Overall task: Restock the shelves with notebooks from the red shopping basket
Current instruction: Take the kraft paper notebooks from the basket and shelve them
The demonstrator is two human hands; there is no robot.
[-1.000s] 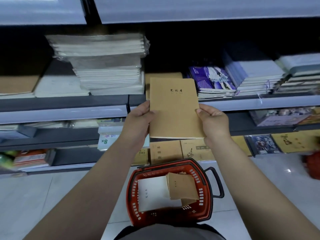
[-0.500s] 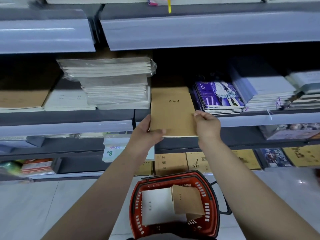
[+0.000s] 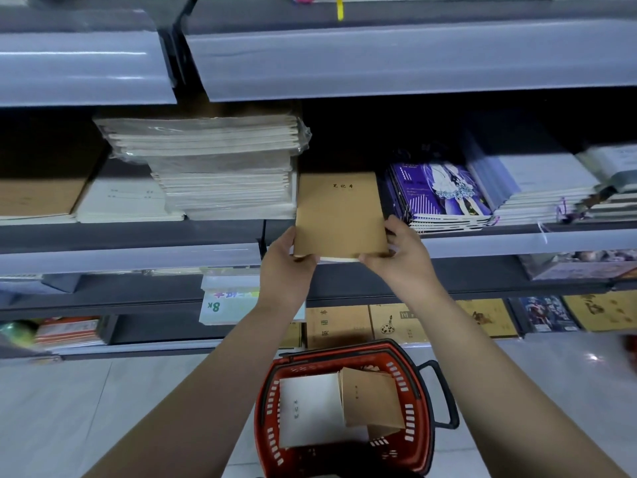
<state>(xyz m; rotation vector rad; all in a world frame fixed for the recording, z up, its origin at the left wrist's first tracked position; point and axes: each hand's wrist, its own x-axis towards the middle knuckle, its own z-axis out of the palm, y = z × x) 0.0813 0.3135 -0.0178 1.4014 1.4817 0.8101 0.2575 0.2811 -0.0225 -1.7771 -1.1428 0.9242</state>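
Shelf (image 3: 131, 257), middle tier, left end: brown-covered pad (image 3: 38, 198) lying flat; beside it a low white stack (image 3: 120, 201); next, a tall pile of plastic-wrapped white notebooks (image 3: 213, 163), reaching close to the tier above. Left hand (image 3: 286, 267): fingers curled on the near left corner of the brown notebook (image 3: 339, 215), thumb on its cover. Brown notebook: flat, far part over the shelf between the wrapped pile and the purple notebooks (image 3: 441, 198), near edge overhanging the shelf's front edge. Right hand (image 3: 400, 257): fingers grasping the near right corner of the same notebook. Right end of the tier: further white and grey stacks (image 3: 537, 188). Lower tier: brown printed covers (image 3: 337, 326) along the front edge. Floor, below the hands: red shopping basket (image 3: 417, 408), holding one white notebook (image 3: 310, 408) and one brown notebook, tilted (image 3: 368, 398).
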